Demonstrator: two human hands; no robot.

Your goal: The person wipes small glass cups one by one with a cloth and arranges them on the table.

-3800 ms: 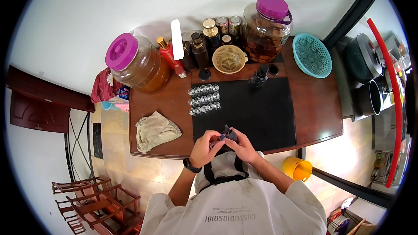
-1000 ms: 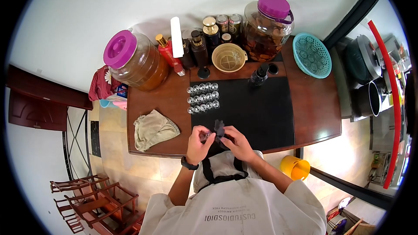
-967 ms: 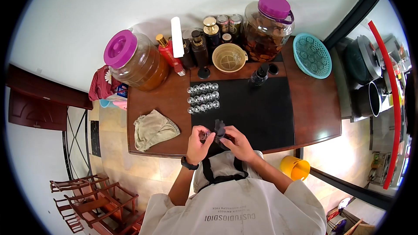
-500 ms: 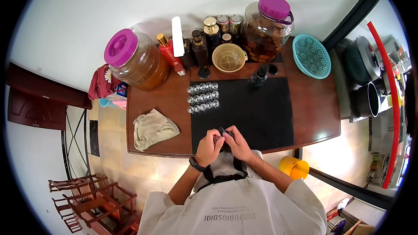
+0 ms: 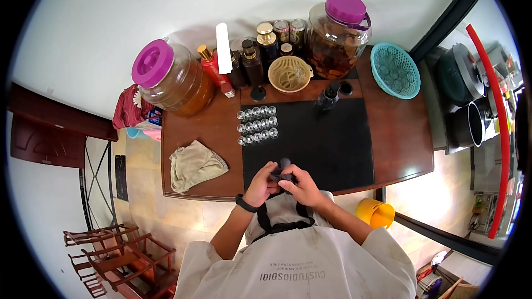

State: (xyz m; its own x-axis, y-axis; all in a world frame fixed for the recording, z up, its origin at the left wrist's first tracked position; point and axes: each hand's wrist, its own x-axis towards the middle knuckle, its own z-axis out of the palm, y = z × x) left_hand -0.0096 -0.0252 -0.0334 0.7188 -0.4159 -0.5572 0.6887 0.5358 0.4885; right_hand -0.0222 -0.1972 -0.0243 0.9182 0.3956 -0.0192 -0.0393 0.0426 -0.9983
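Note:
A dark grey cloth (image 5: 284, 176) is bunched between my two hands near the front edge of the black mat (image 5: 327, 147). My left hand (image 5: 261, 186) has its fingers curled against the cloth; whether a small glass is inside it is hidden. My right hand (image 5: 302, 186) pinches the cloth from the other side. Beyond them, three rows of small clear glasses (image 5: 257, 125) stand at the mat's left side. A black bottle (image 5: 328, 97) is at the mat's far edge, with a dark round cap (image 5: 346, 88) beside it.
Large purple-lidded jars (image 5: 188, 86) (image 5: 335, 41) stand at the back, with bottles and cans between them. A beige basket (image 5: 290, 75) sits before these. The turquoise basket (image 5: 395, 71) holds glasses. A beige cloth (image 5: 197, 167) lies left. A yellow bucket (image 5: 375, 214) is on the floor.
The cloth has been turned and bunched differently between my hands. My left hand moved inward from its place a second ago. The clear glass then visible in it is now hidden.

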